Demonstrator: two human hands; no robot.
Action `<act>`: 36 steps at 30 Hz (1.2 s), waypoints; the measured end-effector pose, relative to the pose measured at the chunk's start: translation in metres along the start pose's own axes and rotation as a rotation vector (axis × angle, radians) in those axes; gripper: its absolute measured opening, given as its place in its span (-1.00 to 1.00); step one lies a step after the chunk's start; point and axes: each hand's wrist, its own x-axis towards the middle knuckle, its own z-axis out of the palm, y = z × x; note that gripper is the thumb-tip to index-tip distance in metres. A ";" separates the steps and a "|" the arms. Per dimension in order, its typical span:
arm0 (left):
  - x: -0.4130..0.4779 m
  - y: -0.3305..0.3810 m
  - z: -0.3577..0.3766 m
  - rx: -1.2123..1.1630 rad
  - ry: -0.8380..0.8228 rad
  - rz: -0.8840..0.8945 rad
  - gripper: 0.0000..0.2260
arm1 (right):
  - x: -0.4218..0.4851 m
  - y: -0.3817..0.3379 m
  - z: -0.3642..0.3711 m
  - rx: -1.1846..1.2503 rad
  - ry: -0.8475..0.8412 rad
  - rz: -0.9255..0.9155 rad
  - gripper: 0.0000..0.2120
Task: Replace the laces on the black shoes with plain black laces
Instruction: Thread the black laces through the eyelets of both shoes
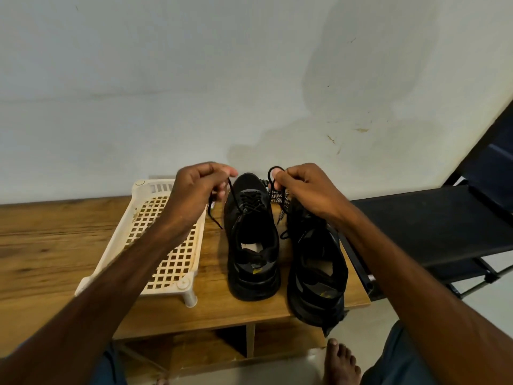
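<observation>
Standing side by side on the wooden surface (55, 245), two black shoes are seen with their toes pointed at the wall (194, 93). The left shoe (251, 245) is threaded with a plain black lace (248, 201) across its front. One end of this lace is pinched by the left hand (200, 190), fingers and thumb closed on it, and the loose tip hangs down beside the shoe. The other end is gripped by the right hand (302, 187), and a small loop of it is wrapped over one finger. Both hands are held above the toe of the left shoe, a little apart. The right shoe (316, 270) is set just beside the left one, its heel over the near edge of the surface. A black-and-white lace (279, 197) is laid near its toe, partly hidden by the right hand. A cream plastic rack (180, 265) with square holes is placed left of the shoes. A black cloth frame (430, 226) is seen on the right, and a bare foot (342, 362) below.
</observation>
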 end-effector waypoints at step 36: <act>0.006 0.017 0.009 0.456 0.286 0.185 -0.57 | -0.008 -0.032 0.031 0.043 0.109 -0.199 -0.68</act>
